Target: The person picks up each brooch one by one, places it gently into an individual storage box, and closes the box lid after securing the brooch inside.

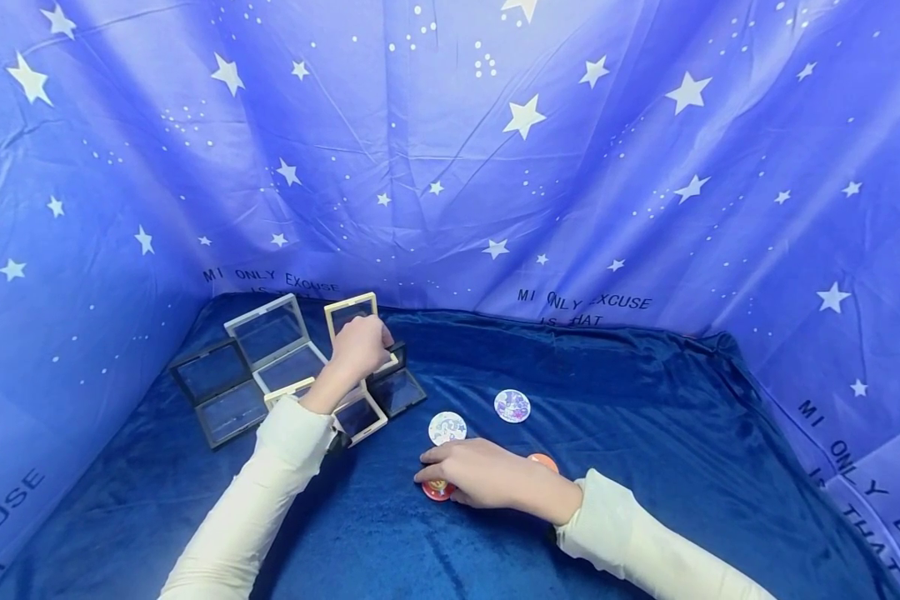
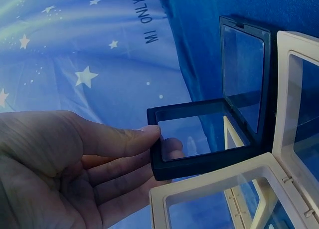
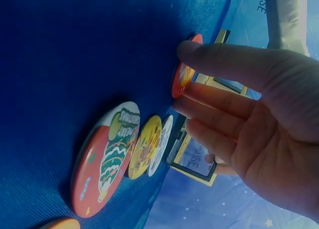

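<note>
Showing clear panes (image 2: 243,72), the held frame (image 2: 219,158) is black.

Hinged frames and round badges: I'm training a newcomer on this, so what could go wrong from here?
The left hand pinches the black hinged frame by one edge, so moving it could jostle the beige hinged frame crowded close beside it. That hand is also right at the black frame's clear panel, so smudging is possible. The right hand has its thumb and fingers at the red badge, close to the white badge, which might get nudged.
</note>
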### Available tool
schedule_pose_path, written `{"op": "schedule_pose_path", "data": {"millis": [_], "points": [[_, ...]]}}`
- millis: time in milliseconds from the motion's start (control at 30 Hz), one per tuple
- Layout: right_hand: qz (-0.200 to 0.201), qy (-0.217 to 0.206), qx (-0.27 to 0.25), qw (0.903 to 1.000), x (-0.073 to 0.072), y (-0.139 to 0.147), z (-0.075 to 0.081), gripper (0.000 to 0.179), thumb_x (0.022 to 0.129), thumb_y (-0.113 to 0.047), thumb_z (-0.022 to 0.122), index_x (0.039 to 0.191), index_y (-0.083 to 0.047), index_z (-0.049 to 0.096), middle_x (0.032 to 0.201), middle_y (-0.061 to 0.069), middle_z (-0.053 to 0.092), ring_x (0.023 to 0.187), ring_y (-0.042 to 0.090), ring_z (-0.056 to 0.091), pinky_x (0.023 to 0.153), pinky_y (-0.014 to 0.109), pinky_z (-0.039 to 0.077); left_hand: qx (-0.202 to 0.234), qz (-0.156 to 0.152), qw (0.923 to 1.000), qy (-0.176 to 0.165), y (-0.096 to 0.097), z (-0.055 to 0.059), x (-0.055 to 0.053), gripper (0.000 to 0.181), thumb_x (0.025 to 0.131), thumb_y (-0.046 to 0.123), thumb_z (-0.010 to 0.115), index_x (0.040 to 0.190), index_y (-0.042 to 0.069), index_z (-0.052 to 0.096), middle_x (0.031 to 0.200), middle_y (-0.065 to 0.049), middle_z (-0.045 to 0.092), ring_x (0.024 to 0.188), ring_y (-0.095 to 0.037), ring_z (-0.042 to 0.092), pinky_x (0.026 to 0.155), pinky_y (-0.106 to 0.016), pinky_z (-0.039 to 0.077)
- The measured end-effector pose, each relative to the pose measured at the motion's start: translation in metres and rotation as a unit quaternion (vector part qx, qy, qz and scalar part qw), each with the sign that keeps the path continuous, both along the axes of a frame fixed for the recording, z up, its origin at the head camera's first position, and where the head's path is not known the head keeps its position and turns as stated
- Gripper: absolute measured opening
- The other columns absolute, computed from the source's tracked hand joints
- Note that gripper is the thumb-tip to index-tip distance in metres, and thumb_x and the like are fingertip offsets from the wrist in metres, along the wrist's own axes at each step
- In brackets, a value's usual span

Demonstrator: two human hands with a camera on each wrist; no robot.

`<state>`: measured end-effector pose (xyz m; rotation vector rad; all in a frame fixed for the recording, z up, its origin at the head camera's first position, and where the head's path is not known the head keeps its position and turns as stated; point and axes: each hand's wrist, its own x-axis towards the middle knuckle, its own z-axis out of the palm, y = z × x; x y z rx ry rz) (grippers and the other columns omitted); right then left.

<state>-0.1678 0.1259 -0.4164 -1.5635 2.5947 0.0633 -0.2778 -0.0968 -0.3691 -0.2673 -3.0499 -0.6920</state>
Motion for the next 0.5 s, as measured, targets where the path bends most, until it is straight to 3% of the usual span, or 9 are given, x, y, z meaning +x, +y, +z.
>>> {"op": "schedule_pose_path", "data": {"millis": [233, 500], "points": [[0.01, 0.02, 0.003, 0.9997, 0.001, -0.001, -0.001, 0.048, 0.084, -0.012, 0.082, 0.129, -0.025, 0.07, 0.133, -0.002, 0.068, 0.121, 0.012, 0.065, 0.096, 0.03, 0.056, 0.001, -0.003, 0.9998, 0.02, 0.003, 0.001, 0.001, 0.021, 0.089, 0.002, 0.068, 0.107, 0.001, 0.078, 0.106, -0.015, 0.078, 0.095, -0.033, 0.074, 0.08, -0.046, 0.061], [0.02, 0.042, -0.003, 0.9989, -0.001, -0.003, -0.003, 0.045, 0.085, -0.012, 0.08, 0.128, -0.023, 0.071, 0.128, -0.003, 0.069, 0.117, 0.011, 0.066, 0.093, 0.029, 0.056, 0.008, -0.012, 0.9983, 0.056, 0.007, 0.012, 0.008, 0.022, 0.089, 0.0, 0.065, 0.105, 0.002, 0.079, 0.102, -0.014, 0.079, 0.076, -0.028, 0.073, 0.063, -0.038, 0.059]]}}
